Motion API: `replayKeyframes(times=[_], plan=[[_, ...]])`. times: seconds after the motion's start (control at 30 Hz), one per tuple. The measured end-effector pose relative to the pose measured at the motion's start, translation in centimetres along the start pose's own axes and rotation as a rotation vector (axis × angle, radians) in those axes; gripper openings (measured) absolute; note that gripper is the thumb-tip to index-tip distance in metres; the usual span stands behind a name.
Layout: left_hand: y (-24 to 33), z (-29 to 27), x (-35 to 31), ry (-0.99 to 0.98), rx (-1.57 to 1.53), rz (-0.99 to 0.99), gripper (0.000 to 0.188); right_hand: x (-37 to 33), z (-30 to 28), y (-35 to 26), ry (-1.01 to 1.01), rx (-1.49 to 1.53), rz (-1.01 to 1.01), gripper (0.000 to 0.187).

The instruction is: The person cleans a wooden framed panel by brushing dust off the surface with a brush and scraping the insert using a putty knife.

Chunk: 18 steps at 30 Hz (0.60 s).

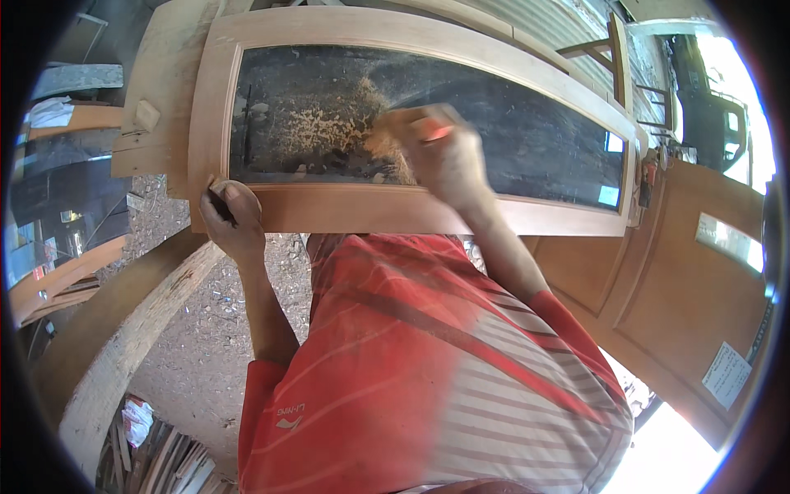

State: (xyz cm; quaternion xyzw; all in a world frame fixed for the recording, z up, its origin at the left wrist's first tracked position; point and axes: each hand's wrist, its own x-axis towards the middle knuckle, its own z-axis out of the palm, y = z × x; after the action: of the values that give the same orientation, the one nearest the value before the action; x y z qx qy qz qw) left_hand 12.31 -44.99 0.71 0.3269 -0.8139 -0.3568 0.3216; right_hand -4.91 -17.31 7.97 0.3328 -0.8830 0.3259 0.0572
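A wooden framed panel (325,200) with a dark glass-like inset (527,136) lies in front of me. Tan sawdust (325,132) is scattered over the left half of the inset. My right hand (453,165), blurred by motion, is closed around a tan, bristly thing (383,140) with an orange part and holds it over the sawdust. At the frame's near left corner my left hand (234,216) is curled around a pale, round-edged piece (248,190) with a dark side. My fingers hide most of that piece.
A pale board (156,90) with a small wood block (147,115) sits under the panel's left end. A curved timber (132,329) runs below it on the left. Scrap wood (169,461) is stacked at lower left. A brown panelled door (666,272) stands at right.
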Motion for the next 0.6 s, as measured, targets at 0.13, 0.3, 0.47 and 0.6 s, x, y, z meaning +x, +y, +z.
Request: replayKeyframes(times=[0.13,0.3,0.47,0.6], plan=[[0.0,-0.3,-0.6,-0.015,-0.077,-0.071,0.046,0.0,-6.3,7.7,0.192,-0.079,0.337,0.01],[0.2,-0.3,-0.2,-0.026,-0.043,0.013,0.045,2.2,-5.5,11.6,0.14,-0.518,0.508,0.018],[0.6,-0.3,-0.2,-0.045,-0.013,-0.014,0.045,7.6,3.5,3.5,0.009,-0.291,0.08,0.016],[1.3,-0.5,-0.1,-0.036,-0.109,-0.062,0.047,9.9,5.2,1.4,-0.075,-0.212,-0.141,0.015]])
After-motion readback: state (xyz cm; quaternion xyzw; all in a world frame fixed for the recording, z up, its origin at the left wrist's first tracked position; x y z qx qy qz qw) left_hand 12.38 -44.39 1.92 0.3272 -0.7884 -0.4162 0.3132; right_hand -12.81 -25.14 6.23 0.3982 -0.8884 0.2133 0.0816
